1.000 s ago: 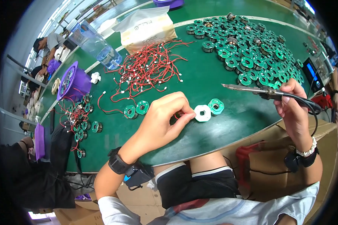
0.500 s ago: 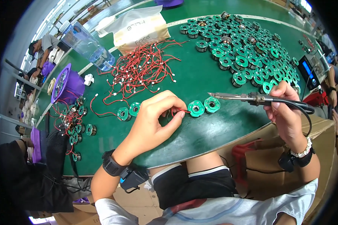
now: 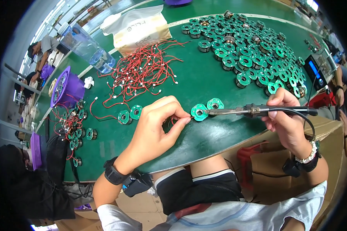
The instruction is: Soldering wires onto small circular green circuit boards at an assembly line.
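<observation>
My left hand (image 3: pixel 154 125) pinches a thin red and black wire (image 3: pixel 191 118) between thumb and fingertips, at the left rim of a round green circuit board on a small motor coil (image 3: pixel 196 116). In my right hand (image 3: pixel 287 123) a soldering iron (image 3: pixel 254 110) is held like a pen. Its tip points left and appears to meet the right side of that board. A second green coil board (image 3: pixel 212 102) stands just behind and right of it. Left of my left hand are two more coil boards (image 3: pixel 135 112), the outer one trailing a red wire.
A heap of red wires (image 3: pixel 138 71) lies beyond my left hand, near a plastic bag (image 3: pixel 140 32) and a water bottle (image 3: pixel 85 46). Many coil boards (image 3: pixel 245 61) cover the far right, beside a station with a blue display (image 3: pixel 315 71). A purple bucket (image 3: pixel 74 90) stands left; other people sit beyond.
The soldering iron has moved left and down, its tip going from above the second board to the nearer board. My left hand keeps its pinch; the whole view shifts slightly.
</observation>
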{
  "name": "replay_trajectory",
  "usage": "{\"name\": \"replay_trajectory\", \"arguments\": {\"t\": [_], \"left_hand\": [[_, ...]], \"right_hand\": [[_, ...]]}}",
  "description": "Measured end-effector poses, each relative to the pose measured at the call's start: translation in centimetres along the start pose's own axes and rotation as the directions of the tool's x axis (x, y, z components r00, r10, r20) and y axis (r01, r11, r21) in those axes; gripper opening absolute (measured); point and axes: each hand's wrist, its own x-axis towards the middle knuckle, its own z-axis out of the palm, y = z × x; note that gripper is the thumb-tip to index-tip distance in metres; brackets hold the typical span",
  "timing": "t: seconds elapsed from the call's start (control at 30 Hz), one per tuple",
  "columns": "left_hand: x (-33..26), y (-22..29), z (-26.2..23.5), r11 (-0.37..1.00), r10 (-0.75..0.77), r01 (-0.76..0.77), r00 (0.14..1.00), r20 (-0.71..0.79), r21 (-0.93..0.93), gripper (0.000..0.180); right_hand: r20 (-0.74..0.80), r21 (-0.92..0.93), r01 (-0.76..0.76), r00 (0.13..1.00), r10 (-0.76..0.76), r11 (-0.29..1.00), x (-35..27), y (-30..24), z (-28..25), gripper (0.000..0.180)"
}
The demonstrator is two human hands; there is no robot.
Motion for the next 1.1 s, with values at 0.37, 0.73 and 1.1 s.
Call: {"name": "replay_trajectory", "arguments": {"t": [0.37, 0.73, 1.1], "left_hand": [[0.2, 0.1, 0.0, 0.999, 0.037, -0.036, 0.999, -0.019, 0.029, 0.008], [-0.4, 0.5, -0.9, 0.971, 0.04, -0.029, 0.998, -0.039, 0.238, 0.016], [-0.6, 0.9, -0.9, 0.991, -0.07, 0.078, 0.995, -0.076, 0.109, 0.005]], "right_hand": [[0.005, -0.043, -0.075, 0.997, 0.075, 0.996, -0.1, 0.3, 0.5, 0.011], [0.006, -0.01, -0.065, 0.998, 0.065, 0.998, 0.0, 0.3, 0.7, 0.01], [0.006, -0.004, -0.093, 0.996, 0.093, 0.996, -0.1, 0.5, 1.0, 0.01]]}}
